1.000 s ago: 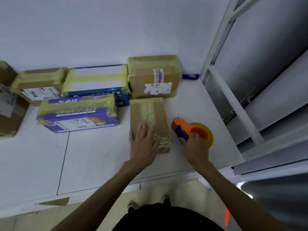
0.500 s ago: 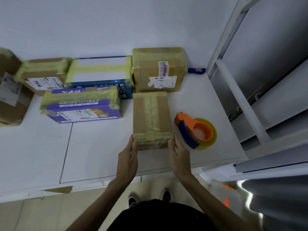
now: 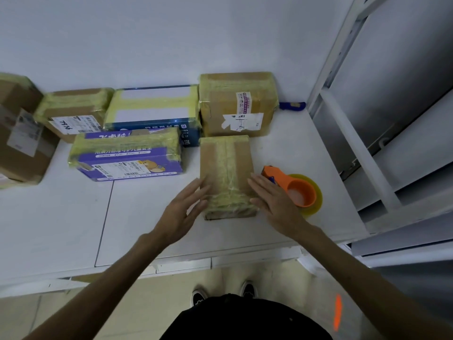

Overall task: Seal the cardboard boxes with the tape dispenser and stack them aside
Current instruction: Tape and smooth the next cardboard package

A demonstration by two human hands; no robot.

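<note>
Risks:
- Surface (image 3: 147, 229): taped boxes (image 3: 152, 106) crowd rear edge. Stacking another there could shove or topple the row.
- Brown box (image 3: 226, 168), right of centre: tape wrinkled at near end, may peel.
- Tape dispenser (image 3: 291, 190) just beside it, toward right edge: a lift could knock it.
- Left hand (image 3: 181, 212) and right hand (image 3: 277, 204) flank box's near end, fingers straight, gripping nothing. Flat press may slip.

Containers: every box taped closed, contents hidden.
</note>
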